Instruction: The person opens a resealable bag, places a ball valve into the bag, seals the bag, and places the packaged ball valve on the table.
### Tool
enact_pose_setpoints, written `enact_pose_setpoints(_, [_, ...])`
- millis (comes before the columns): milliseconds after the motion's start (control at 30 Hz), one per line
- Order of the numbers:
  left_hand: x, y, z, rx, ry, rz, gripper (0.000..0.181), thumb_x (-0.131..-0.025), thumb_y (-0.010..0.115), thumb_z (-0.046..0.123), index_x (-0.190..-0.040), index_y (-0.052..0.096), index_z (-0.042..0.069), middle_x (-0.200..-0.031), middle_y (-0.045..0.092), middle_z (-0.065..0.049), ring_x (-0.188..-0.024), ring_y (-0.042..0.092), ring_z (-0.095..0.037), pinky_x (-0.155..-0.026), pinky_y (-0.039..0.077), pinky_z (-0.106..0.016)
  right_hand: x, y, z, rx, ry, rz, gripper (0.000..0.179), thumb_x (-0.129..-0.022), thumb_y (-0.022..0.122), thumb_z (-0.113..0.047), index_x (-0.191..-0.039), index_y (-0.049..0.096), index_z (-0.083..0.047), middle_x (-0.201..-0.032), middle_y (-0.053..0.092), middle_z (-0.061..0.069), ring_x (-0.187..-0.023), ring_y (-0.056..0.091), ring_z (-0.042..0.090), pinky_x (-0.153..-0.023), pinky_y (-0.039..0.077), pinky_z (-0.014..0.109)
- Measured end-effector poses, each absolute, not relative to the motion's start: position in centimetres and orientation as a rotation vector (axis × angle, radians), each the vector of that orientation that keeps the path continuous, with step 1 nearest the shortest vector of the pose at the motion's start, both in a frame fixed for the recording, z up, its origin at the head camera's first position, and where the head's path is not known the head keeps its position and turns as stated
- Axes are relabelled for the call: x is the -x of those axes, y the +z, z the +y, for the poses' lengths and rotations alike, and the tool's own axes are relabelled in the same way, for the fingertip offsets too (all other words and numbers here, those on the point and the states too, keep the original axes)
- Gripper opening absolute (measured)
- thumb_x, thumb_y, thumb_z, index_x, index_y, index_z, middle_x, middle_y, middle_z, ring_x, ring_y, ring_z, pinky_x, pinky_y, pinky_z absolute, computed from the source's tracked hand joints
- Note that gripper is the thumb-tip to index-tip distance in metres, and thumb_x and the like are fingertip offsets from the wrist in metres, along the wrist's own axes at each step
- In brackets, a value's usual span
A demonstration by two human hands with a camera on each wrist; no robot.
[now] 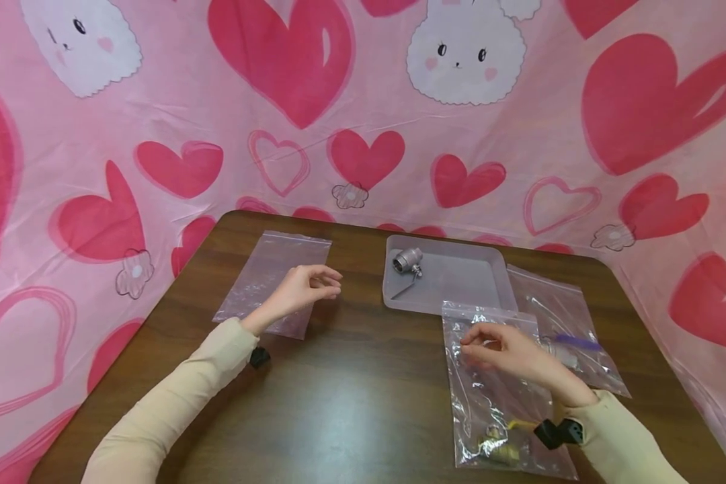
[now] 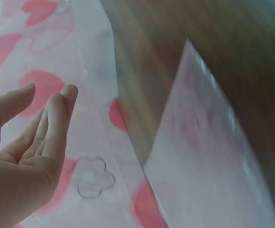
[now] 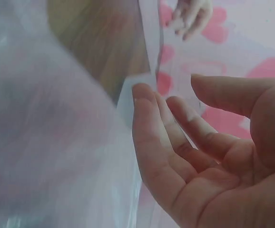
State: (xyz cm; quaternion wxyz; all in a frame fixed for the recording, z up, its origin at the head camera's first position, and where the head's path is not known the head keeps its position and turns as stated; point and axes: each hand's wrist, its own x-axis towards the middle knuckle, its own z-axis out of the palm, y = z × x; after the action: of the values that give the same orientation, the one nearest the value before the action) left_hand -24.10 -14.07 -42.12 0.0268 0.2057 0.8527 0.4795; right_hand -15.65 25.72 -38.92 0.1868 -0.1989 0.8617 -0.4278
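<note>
My left hand (image 1: 308, 286) hovers near the right edge of a flat clear zip bag (image 1: 278, 262). Its fingers are loosely bent, and the left wrist view shows the thumb apart from them with nothing held. On the other side, my right hand (image 1: 514, 353) is over a second zip bag (image 1: 466, 403), which has a brass valve (image 1: 499, 449) with a yellow handle near its bottom. The right wrist view shows a gap between that thumb and the relaxed fingers (image 3: 149, 128). Whether the hand touches the plastic, I cannot tell.
At the back stands a shallow translucent tray (image 1: 460, 275) with a silver metal valve (image 1: 408, 260) and its lever in the left part. A third zip bag (image 1: 556, 296), holding a purple-handled piece (image 1: 577, 342), lies partly under the second. A pink heart-patterned cloth (image 1: 369, 87) surrounds the wooden table (image 1: 314, 410).
</note>
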Motion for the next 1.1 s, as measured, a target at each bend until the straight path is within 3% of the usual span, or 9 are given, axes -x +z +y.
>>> enact_pose_setpoints(200, [25.7, -41.6, -16.1, -0.588, 1.364, 2.789, 0.029, -0.089, 0.074, 0.015, -0.114, 0.070, 0.000, -0.103, 0.076, -0.016, -0.090, 0.073, -0.027, -0.080, 0.059, -0.037, 16.8, -39.7, 21.9, 0.594, -1.245, 2.367, 0.029, -0.097, 0.063, -0.015, -0.111, 0.058, 0.009, -0.099, 0.067, 0.027, -0.085, 0.072, 0.027, -0.071, 0.061, 0.034])
enact_pose_setpoints(367, [27.0, -41.4, -18.0, -0.525, 1.283, 2.846, 0.031, -0.089, 0.073, 0.014, -0.115, 0.069, -0.003, -0.106, 0.074, -0.020, -0.097, 0.072, -0.033, -0.086, 0.058, -0.045, 17.5, -40.3, 18.7, 0.595, -1.255, 2.322, 0.032, -0.096, 0.063, -0.015, -0.114, 0.057, 0.011, -0.102, 0.067, 0.030, -0.089, 0.072, 0.034, -0.074, 0.061, 0.035])
enact_pose_setpoints(800, [30.9, -40.9, -23.1, -0.275, 1.070, 2.934, 0.039, -0.091, 0.070, 0.017, -0.121, 0.064, -0.006, -0.115, 0.070, -0.026, -0.107, 0.067, -0.040, -0.092, 0.054, -0.050, 19.2, -40.6, 11.8, 0.639, -1.239, 2.218, 0.040, -0.098, 0.061, -0.017, -0.125, 0.054, 0.011, -0.112, 0.069, 0.026, -0.100, 0.069, 0.037, -0.084, 0.060, 0.039])
enact_pose_setpoints(1100, [32.5, -41.4, -24.6, -0.165, 1.052, 2.951, 0.040, -0.091, 0.068, 0.015, -0.120, 0.063, -0.011, -0.117, 0.068, -0.030, -0.108, 0.066, -0.042, -0.094, 0.053, -0.051, 20.4, -41.5, 7.2, 0.610, -1.218, 2.186, 0.043, -0.098, 0.061, -0.019, -0.129, 0.053, 0.009, -0.115, 0.070, 0.021, -0.101, 0.070, 0.031, -0.084, 0.059, 0.031])
